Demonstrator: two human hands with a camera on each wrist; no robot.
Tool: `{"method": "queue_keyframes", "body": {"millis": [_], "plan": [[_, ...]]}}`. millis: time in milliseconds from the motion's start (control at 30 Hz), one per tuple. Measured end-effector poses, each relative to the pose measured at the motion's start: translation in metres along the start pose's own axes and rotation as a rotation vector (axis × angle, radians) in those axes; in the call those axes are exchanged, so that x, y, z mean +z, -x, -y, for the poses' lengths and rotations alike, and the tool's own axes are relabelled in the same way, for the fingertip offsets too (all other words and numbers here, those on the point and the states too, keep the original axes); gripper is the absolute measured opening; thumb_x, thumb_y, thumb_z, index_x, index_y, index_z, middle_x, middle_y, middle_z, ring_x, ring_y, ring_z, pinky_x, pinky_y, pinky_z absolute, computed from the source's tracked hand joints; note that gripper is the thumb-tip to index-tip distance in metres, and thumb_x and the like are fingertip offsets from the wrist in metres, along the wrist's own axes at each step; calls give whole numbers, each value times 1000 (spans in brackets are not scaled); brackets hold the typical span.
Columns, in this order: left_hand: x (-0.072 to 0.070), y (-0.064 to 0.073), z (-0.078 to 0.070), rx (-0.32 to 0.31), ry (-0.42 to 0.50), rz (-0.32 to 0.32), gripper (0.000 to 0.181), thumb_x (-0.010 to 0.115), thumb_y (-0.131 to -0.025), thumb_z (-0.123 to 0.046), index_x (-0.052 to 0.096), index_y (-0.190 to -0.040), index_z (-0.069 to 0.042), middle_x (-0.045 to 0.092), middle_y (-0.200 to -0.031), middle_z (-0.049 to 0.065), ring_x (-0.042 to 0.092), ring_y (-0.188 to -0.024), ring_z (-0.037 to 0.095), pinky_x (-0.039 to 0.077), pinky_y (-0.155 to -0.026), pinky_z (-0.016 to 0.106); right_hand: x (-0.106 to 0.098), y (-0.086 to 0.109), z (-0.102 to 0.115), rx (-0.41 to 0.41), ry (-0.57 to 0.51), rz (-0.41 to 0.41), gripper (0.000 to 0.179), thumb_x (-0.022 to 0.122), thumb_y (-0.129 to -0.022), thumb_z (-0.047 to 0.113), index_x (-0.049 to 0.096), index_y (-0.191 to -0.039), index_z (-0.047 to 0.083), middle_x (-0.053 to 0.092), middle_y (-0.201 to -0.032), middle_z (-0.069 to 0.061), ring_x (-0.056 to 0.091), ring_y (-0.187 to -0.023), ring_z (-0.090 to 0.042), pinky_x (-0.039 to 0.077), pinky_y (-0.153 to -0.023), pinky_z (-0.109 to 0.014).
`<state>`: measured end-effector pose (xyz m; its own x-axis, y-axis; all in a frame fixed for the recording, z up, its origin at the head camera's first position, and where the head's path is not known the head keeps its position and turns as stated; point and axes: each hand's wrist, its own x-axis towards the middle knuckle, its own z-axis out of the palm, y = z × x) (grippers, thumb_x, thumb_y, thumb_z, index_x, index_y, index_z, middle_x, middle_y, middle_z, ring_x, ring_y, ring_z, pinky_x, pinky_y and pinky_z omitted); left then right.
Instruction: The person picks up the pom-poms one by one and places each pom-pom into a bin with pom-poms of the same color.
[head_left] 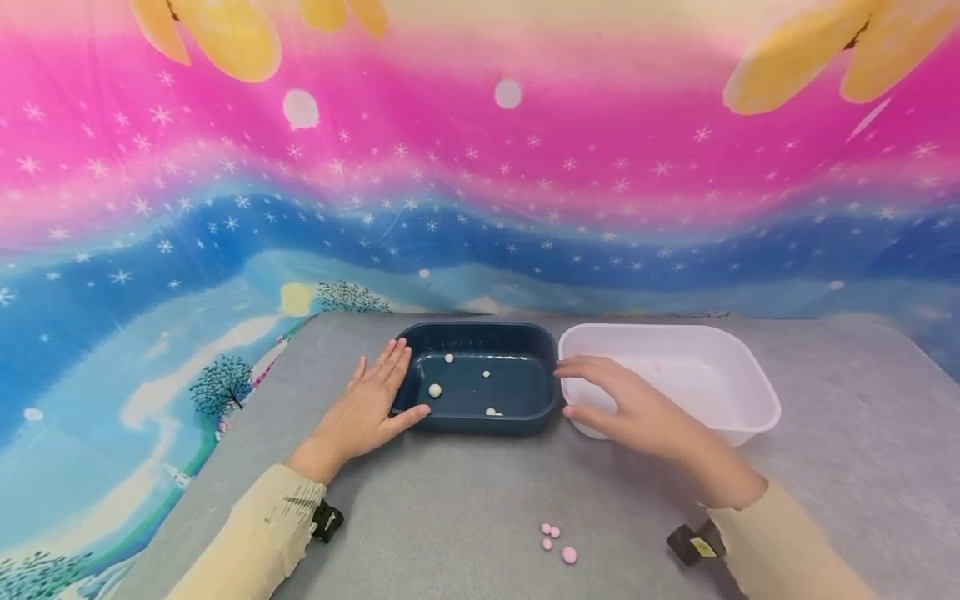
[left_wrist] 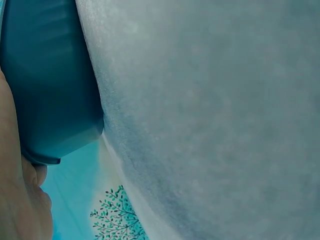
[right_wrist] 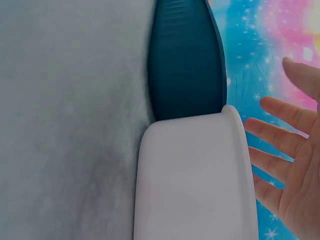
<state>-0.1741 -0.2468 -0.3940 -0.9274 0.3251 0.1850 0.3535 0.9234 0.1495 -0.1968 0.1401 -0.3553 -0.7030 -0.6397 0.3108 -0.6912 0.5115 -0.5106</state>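
My left hand (head_left: 363, 415) rests on the left end of a dark blue basin (head_left: 480, 426), fingers straight along its rim and thumb over the front left corner. Several small white balls (head_left: 435, 390) lie on the basin's floor. My right hand (head_left: 641, 412) hovers over the left side of a white basin (head_left: 767, 412), its fingertips by the gap between the two basins. In the right wrist view its fingers (right_wrist: 285, 137) are spread and hold nothing. A faint pink speck (head_left: 658, 367) shows inside the white basin.
Several pink balls (head_left: 569, 555) lie on the grey tabletop (head_left: 450, 508) in front of the basins. Behind the table hangs a pink and blue patterned cloth (head_left: 480, 167). The basins stand side by side near the table's back edge.
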Motion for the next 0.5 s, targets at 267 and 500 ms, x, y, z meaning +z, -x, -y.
{"method": "queue_keyframes", "body": {"millis": [267,500], "plan": [[0,1,0,0,2,0,94,49,-95,-65,17,-159,-5,10,-168,9,9,-156,26,12,-122,61,-8,23,-3,116,66,17,64,65,-95,41,45,-151,16,36,-160,-12,29,-149,-37,26,-116,-62],[0,0,0,-5,18,4,93,49,-95,-65,15,-160,-6,9,-169,8,7,-157,25,10,-123,60,-21,41,-3,125,195,1,67,63,-95,46,34,-155,37,28,-164,-5,23,-152,-36,29,-113,-66]]}}
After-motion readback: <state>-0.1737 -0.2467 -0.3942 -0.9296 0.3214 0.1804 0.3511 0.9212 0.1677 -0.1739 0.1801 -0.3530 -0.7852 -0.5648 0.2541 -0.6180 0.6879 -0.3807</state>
